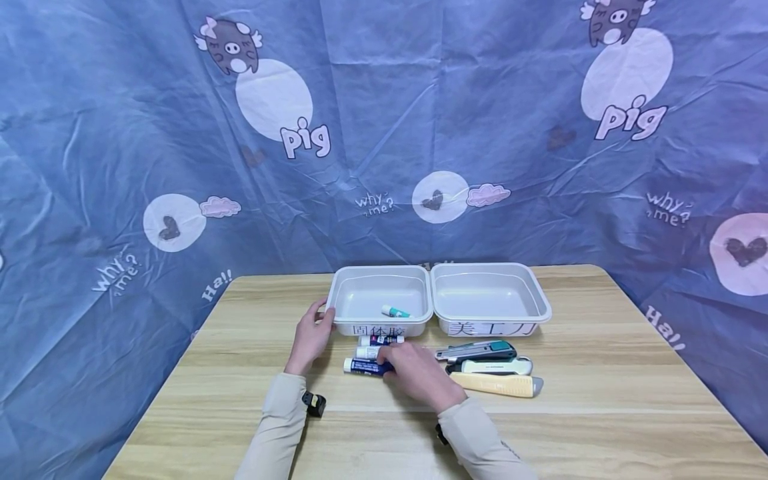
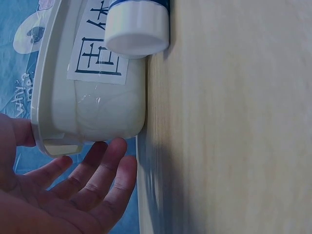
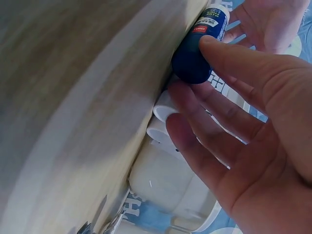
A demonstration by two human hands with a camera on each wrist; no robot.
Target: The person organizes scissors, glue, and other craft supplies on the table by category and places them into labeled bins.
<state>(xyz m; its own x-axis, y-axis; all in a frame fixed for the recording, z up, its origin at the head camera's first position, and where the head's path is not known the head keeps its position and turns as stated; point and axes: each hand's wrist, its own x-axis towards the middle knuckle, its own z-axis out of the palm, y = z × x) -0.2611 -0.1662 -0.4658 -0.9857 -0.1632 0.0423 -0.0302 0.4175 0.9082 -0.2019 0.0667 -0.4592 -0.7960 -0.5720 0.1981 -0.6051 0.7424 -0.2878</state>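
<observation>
Thumb and fingers of my right hand (image 1: 420, 373) pinch the near end of a dark blue glue stick (image 3: 192, 58) with a white cap. Beside it, a white glue stick (image 1: 367, 353) and another dark blue glue stick (image 1: 384, 341) lie before the left white box (image 1: 379, 269). My left hand (image 2: 73, 190) holds that box's left end, thumb at the rim and the other fingers reaching below it. Inside the box is a small teal-and-white glue stick (image 1: 396, 312). A paper label with printed characters is stuck to the box's front wall.
A second labelled white box (image 1: 489, 266) stands against the first on the right. Before it lie a grey-and-teal utility knife (image 1: 480, 351), a white one (image 1: 495, 367) and a yellow one (image 1: 495, 385). Behind the wooden table (image 1: 240, 400) hangs a blue printed cloth (image 1: 384, 133).
</observation>
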